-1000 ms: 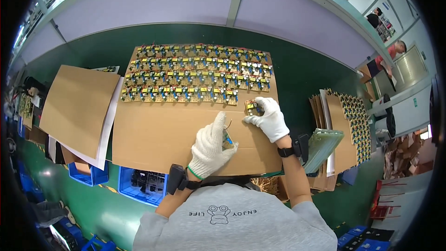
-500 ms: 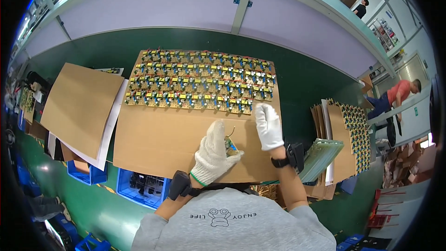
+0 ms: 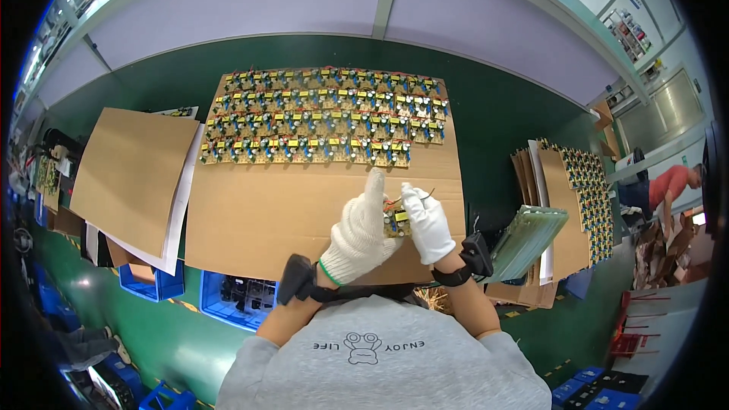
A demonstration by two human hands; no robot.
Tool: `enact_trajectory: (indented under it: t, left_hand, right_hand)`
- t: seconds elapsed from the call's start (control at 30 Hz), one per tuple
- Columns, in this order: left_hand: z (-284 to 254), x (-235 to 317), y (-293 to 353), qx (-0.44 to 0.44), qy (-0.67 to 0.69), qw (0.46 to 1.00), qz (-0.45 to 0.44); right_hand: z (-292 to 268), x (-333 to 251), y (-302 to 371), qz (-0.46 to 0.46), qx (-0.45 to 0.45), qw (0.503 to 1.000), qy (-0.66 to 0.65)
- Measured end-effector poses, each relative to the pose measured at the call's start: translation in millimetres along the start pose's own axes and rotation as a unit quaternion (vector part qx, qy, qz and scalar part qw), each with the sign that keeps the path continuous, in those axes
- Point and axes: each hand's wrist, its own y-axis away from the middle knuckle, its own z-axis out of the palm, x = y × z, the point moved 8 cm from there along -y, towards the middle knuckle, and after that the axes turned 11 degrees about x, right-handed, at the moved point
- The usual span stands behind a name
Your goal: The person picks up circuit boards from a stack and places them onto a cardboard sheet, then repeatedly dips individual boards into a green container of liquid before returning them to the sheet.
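Note:
My left hand [image 3: 357, 234], in a cream knitted glove with a green cuff edge, is closed round a small circuit board [image 3: 396, 222], its index finger pointing up. Yellow, blue and dark parts show on the board's face. At the board's right side, my right hand [image 3: 427, 229], in a smooth white glove, has its fingers pressed together on the board's thin wires [image 3: 392, 203]. One wire end sticks out past the right fingers. Both hands are above the bare near part of a cardboard sheet [image 3: 258, 216]. Farther back on this sheet, several rows of similar boards [image 3: 304, 118] lie side by side.
Left stands a stack topped with a cardboard sheet [image 3: 137, 175]. Right are greenish flat sheets [image 3: 528, 239] in a tilted pile, and cardboard bearing more boards [image 3: 596, 205]. Blue bins [image 3: 228, 300] sit below the near edge. A person in red [image 3: 672, 186] bends down at far right.
My right hand has come left and down to the circuit board and closed on its wires. My left hand has turned the board so its face shows more.

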Motion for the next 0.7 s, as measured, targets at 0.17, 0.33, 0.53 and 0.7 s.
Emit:
enact_trajectory:
  t: [0.17, 0.33, 0.53, 0.7]
  left_hand:
    - [-3, 9, -3, 0.001, 0.049, 0.998, -0.043]
    - [-7, 15, -7, 0.037, 0.006, 0.999, -0.018]
    - [-20, -11, 6, 0.045, -0.105, 0.992, -0.051]
    - [-20, -15, 8, 0.052, -0.109, 0.992, -0.049]
  right_hand:
    - [-7, 2, 4, 0.061, -0.016, 0.995, -0.080]
    - [-21, 16, -5, 0.081, 0.005, 0.995, -0.059]
    - [-49, -33, -10, -0.249, 0.113, 0.856, 0.438]
    - [-44, -16, -3, -0.427, 0.071, 0.768, 0.472]
